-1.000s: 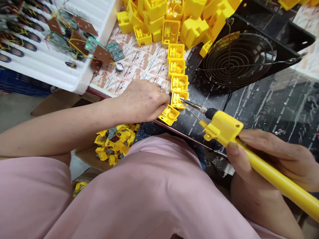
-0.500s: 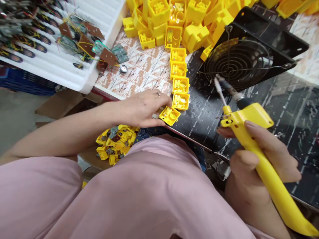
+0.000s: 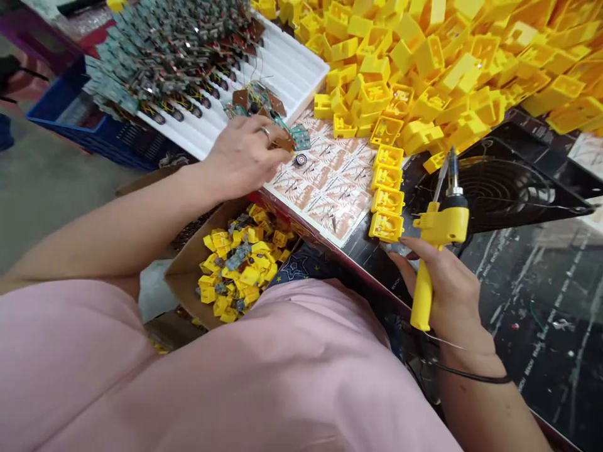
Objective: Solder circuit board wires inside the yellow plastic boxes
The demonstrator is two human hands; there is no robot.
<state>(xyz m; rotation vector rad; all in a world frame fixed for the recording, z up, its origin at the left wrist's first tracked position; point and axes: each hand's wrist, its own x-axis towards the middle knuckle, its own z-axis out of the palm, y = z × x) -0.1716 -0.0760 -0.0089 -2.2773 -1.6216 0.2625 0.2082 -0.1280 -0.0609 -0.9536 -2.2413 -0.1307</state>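
My left hand (image 3: 249, 154) is among loose wired circuit boards at the table's left edge, its curled fingers closed on a brown circuit board (image 3: 284, 139). A small round speaker-like disc (image 3: 300, 160) lies just right of the fingertips. My right hand (image 3: 452, 289) is wrapped around a yellow soldering gun (image 3: 426, 289) whose metal tip points up and away from me. Its thumb and fingertip reach beside the nearest yellow housing (image 3: 387, 227), by a greyish piece I cannot make out. Several open yellow housings stand in a column there.
A large heap of yellow housings (image 3: 438, 69) covers the back. A white foam tray (image 3: 296, 69) bears rows of wired boards at the left. A black fan (image 3: 513, 188) lies behind the soldering gun. Below the table edge, a cardboard box (image 3: 183, 276) contains yellow housings and boards.
My left hand has left the housing at the near end of the column and moved left to the boards. That housing is gone from the column. My right hand has brought the soldering gun beside the column.
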